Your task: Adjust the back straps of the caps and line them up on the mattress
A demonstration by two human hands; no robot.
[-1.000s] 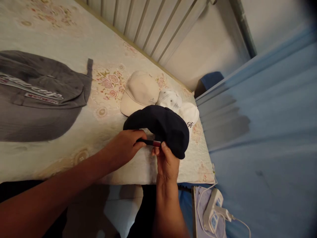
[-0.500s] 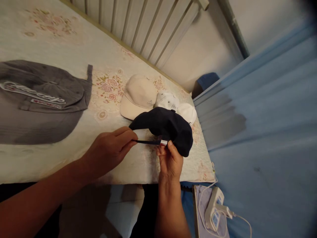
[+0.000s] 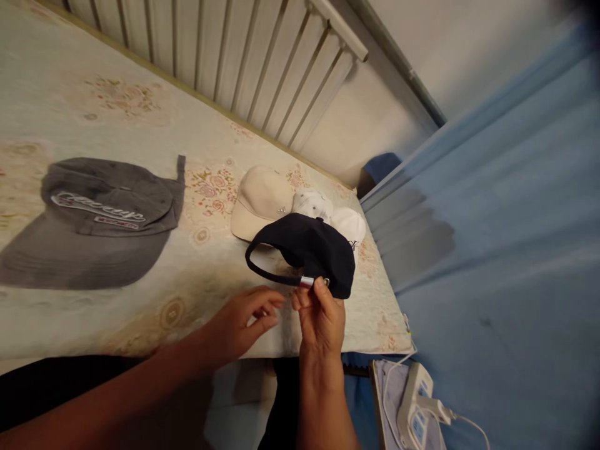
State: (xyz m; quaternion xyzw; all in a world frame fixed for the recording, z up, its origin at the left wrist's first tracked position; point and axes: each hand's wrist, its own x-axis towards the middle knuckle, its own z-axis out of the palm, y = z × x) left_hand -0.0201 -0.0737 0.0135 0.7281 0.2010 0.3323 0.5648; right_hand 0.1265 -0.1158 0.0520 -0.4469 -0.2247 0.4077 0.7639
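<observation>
A dark navy baseball cap [image 3: 323,250] is held up by my right hand [image 3: 323,315], thumb and fingers pinching it beside the metal buckle [image 3: 307,282] of its back strap. The strap [image 3: 262,270] curves out to the left in a loop. My left hand [image 3: 246,319] hovers just below and left of the strap, apart from it, fingers loosely bent and holding nothing. Behind the navy cap lie a beige cap [image 3: 265,194] and two white caps, one [image 3: 313,201] in the middle and one [image 3: 349,224] at the right, partly covered. At left rests a grey cap [image 3: 112,200] with white lettering.
The caps lie on a flower-patterned cloth [image 3: 206,240] over a bed or table. A white radiator [image 3: 225,56] runs along the back, and a blue curtain [image 3: 492,281] hangs at the right. Below it is a power strip [image 3: 417,400] with cables.
My left hand has let go of the cap's strap and dropped down from it. The strap now bows out in an open loop. The view has shifted slightly; my right hand keeps its hold.
</observation>
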